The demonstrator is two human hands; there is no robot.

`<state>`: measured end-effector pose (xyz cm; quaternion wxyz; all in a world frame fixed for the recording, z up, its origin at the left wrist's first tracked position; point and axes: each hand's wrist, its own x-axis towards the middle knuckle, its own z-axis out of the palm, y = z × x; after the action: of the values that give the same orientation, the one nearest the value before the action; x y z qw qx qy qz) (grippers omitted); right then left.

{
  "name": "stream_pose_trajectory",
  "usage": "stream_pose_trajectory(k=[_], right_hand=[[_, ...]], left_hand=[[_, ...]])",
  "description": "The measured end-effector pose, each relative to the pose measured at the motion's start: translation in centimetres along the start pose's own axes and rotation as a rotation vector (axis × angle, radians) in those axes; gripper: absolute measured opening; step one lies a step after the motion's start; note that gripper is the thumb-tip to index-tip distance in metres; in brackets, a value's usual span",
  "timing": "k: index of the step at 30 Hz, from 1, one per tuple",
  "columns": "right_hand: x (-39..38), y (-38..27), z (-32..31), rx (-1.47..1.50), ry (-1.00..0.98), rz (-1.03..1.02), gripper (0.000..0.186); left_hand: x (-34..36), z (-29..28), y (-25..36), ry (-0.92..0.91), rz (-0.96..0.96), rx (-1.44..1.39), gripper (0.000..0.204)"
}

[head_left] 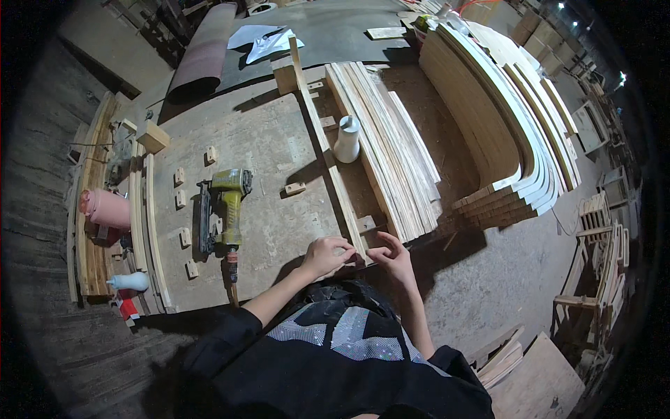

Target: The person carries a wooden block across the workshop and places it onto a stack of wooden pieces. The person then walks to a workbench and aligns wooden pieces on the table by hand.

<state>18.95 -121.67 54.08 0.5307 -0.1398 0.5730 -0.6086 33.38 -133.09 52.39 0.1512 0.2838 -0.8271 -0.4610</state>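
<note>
A long, thin wooden strip [322, 143] runs from the far part of the bench to its near edge. My left hand [326, 257] is closed at the left side of the strip's near end. From the other side, my right hand [393, 260] pinches at the same end, its thumb and forefinger close together. Any small piece between the fingertips is too hidden to make out. Just right of the strip lies a stack of pale wooden boards [384, 146], with a white bottle [347, 140] standing beside the strip. Small drilled wooden blocks lie nearby, one block [295, 188] left of the strip.
A green nail gun [227, 202] with a hose lies left on the workbench [272, 143], near several drilled blocks. Curved plywood panels [481, 119] are stacked at the right. A pink container [105, 208] and a pale blue bottle [131, 281] sit at the left edge.
</note>
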Motion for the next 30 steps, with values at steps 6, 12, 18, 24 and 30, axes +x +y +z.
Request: stream_pose_trajectory(k=[6,12,18,24,30], right_hand=[[1.0,1.5,0.4,-0.158,0.016,-0.138,0.048],[2.0,1.7,-0.1,-0.356,0.141,-0.265,0.030],[1.2,1.9,-0.6,-0.686,0.235,-0.259,0.035],[0.3,3.6,0.0,-0.829,0.184,-0.206,0.043],[1.3,5.2,0.6,-0.781,0.193,-0.234,0.043]], left_hand=[[-0.3,0.4,-0.4,0.092,-0.129,-0.086,0.018],[2.4,-1.8,-3.5,0.008,-0.409,0.122,0.033],[8.9,-2.0,-4.7,-0.128,-0.436,0.350,0.046],[10.6,-1.6,-3.7,-0.304,-0.594,0.200,0.051],[10.0,-1.0,-2.7,-0.211,-0.612,0.053,0.043]])
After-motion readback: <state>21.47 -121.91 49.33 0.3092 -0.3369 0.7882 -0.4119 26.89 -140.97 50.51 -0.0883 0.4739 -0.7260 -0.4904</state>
